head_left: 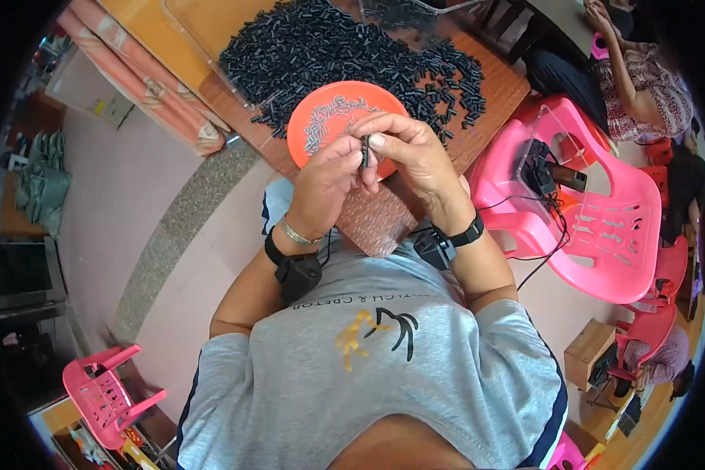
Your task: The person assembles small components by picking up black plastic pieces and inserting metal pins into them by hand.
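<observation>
My hands meet over the near edge of a round orange-red plate (296, 133). Between the fingertips is a small, narrow black piece (365, 152), held upright. My left hand (330, 182) pinches it from the left side. With thumb and forefinger, my right hand (417, 159) grips it from the other side. Many short silvery pins (319, 125) lie scattered in the plate. Behind the plate spreads a large heap of short black cylindrical pieces (329, 51). Whether a pin is also between my fingers is too small to tell.
The brown table (497, 82) carries the heap, and a clear plastic sheet or tray edge (211, 59) runs along it. A pink plastic chair (603, 235) with a black device and cables stands at right. Another person (642, 94) sits beyond it. An orange-patterned curtain (145, 74) hangs at left.
</observation>
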{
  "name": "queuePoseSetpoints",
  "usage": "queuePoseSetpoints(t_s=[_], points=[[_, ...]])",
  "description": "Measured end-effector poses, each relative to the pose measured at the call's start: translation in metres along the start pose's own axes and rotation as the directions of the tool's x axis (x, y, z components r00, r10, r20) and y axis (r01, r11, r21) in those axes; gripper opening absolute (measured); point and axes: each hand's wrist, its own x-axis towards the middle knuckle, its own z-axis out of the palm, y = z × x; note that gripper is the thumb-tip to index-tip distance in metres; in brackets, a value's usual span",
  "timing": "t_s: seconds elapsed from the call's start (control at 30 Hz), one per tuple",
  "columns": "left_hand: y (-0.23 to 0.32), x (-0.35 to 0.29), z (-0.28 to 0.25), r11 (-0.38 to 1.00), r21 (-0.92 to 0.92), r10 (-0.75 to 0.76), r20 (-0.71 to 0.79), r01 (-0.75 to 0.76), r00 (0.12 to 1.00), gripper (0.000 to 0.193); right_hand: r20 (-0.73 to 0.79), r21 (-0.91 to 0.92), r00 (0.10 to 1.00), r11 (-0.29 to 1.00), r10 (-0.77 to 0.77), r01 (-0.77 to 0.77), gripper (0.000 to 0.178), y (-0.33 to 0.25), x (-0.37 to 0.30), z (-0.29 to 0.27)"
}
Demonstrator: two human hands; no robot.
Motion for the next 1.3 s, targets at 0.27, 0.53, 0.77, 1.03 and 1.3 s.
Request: queuePoseSetpoints(t_s=[0.27, 0.53, 0.77, 1.03, 1.3], points=[[0.001, -0.003, 0.004, 0.997, 0.076, 0.003, -0.078, 0.003, 0.997, 0.02, -0.001, -0.212, 0.997, 0.974, -0.08, 0.078, 0.013, -0.006, -0.001, 0.007], [-0.001, -0.001, 0.007, 0.994, 0.072, 0.099, -0.177, -0.087, 0.979, 0.019, -0.063, -0.326, 0.989, 0.94, -0.131, 0.104, 0.015, -0.001, -0.002, 0.015], [0.003, 0.002, 0.007, 0.994, -0.065, 0.071, -0.21, -0.086, 0.975, 0.018, -0.035, -0.531, 0.972, 0.828, -0.233, 0.179, 0.029, 0.002, -0.001, 0.017], [-0.004, -0.001, 0.0, 0.99, -0.103, 0.065, -0.278, -0.097, 0.958, 0.018, -0.006, -0.697, 0.956, 0.686, -0.293, 0.206, 0.035, 0.007, -0.001, 0.021], [-0.01, 0.0, -0.004, 0.988, -0.13, 0.049, -0.231, -0.081, 0.972, 0.02, 0.052, -0.852, 0.945, 0.479, -0.323, 0.211, 0.031, 0.01, -0.001, 0.017]])
